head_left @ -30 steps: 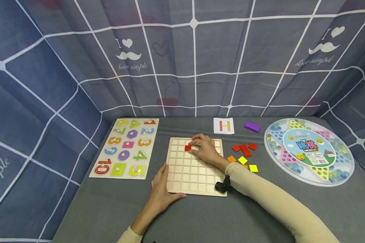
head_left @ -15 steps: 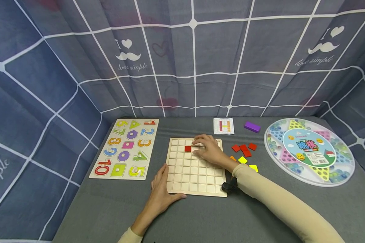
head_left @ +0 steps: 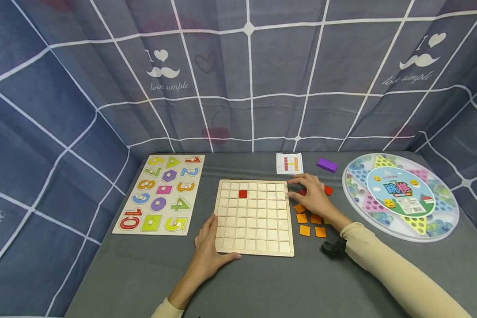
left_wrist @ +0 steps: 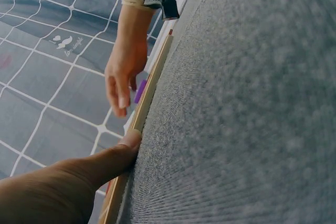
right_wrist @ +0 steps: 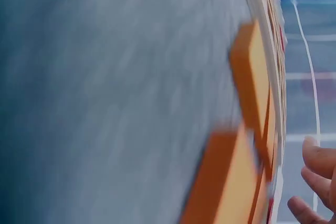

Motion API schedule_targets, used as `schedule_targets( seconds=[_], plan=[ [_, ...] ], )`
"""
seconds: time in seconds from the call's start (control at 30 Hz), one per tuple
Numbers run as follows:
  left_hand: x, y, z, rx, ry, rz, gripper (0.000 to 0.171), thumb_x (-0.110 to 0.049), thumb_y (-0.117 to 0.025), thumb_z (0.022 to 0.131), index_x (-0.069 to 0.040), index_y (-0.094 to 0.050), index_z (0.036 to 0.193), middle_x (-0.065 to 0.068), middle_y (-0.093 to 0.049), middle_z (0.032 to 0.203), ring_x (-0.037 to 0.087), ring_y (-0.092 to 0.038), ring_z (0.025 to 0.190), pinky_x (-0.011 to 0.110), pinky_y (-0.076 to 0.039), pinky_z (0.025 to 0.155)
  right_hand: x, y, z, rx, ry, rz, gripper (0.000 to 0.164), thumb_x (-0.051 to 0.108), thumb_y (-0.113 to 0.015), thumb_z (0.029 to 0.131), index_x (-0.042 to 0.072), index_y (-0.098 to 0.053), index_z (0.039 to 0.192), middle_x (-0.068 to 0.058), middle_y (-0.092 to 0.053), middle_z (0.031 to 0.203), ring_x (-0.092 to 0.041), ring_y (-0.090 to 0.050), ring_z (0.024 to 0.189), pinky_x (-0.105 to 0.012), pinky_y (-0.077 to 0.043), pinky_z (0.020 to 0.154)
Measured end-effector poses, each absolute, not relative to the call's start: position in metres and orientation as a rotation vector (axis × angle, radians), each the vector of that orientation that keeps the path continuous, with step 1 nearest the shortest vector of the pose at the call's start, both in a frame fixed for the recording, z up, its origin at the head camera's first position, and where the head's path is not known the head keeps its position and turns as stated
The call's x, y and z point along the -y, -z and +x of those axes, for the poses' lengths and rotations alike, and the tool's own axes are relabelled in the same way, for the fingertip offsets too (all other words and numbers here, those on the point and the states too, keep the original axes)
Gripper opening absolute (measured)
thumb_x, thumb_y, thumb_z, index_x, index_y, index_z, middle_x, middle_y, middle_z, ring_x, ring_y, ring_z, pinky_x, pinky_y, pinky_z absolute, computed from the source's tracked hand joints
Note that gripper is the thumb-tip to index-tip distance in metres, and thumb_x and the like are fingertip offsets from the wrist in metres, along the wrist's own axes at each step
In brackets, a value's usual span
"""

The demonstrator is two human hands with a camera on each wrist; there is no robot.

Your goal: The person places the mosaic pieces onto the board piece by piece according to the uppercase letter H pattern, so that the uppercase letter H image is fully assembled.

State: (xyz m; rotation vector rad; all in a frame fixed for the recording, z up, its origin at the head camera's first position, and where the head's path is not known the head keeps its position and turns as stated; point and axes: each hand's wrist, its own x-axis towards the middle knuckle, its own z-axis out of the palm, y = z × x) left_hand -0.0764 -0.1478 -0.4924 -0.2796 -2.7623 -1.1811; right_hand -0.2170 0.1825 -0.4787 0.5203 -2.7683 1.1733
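A wooden grid board (head_left: 254,234) lies in the middle of the table, with one red square tile (head_left: 243,194) in a cell of its second row from the back. My left hand (head_left: 206,249) rests at the board's near left corner, straight fingers along the left edge and thumb at the front edge. My right hand (head_left: 312,194) is over the loose tiles just right of the board, its fingers apart and nothing visible between them. Orange tiles (head_left: 304,230) lie below that hand. A red tile (head_left: 328,190) shows beyond it, others partly hidden.
A number puzzle board (head_left: 159,194) lies at the left. Behind the grid board are a small pattern card (head_left: 289,164) and a purple block (head_left: 327,165). A round Chinese checkers set (head_left: 400,198) lies at the right. A grid-patterned curtain (head_left: 222,79) stands behind.
My right hand has let go of the red tile, left in its cell, and moved right off the board to over the loose tiles. The left hand stays at the board's corner.
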Motion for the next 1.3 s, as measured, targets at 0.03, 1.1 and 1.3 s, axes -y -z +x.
schedule_targets(
  seconds=[0.03,1.1,1.3],
  plan=[
    [0.148,0.492,-0.076,2.759,1.178,-0.281,0.125,-0.035,-0.095,0.056,0.006,-0.026,0.151,0.024,-0.026,0.157,0.04,-0.031,0.137,0.054,-0.02,0.099,-0.189,0.48,-0.217,2.771,-1.16,0.49,0.038,0.023,-0.076,0.087,0.01,-0.067,0.121,-0.016,-0.052,0.138,-0.041,-0.035,0.13,-0.062,-0.02,0.099],
    [0.148,0.493,-0.077,2.779,1.167,-0.293,0.123,-0.037,-0.094,0.058,0.007,-0.026,0.151,0.024,-0.026,0.156,0.041,-0.03,0.138,0.057,-0.02,0.101,-0.224,0.503,-0.214,2.74,-1.105,0.429,0.031,0.018,-0.08,0.082,0.001,-0.069,0.105,-0.019,-0.051,0.132,-0.043,-0.041,0.129,-0.058,-0.031,0.105],
    [0.148,0.493,-0.077,2.769,1.166,-0.301,0.123,-0.036,-0.094,0.058,0.008,-0.026,0.151,0.025,-0.026,0.156,0.041,-0.03,0.138,0.057,-0.02,0.1,-0.223,0.503,-0.213,2.707,-1.145,0.517,0.027,0.015,-0.076,0.086,0.005,-0.07,0.11,-0.019,-0.052,0.134,-0.042,-0.04,0.129,-0.061,-0.024,0.106]
  ],
)
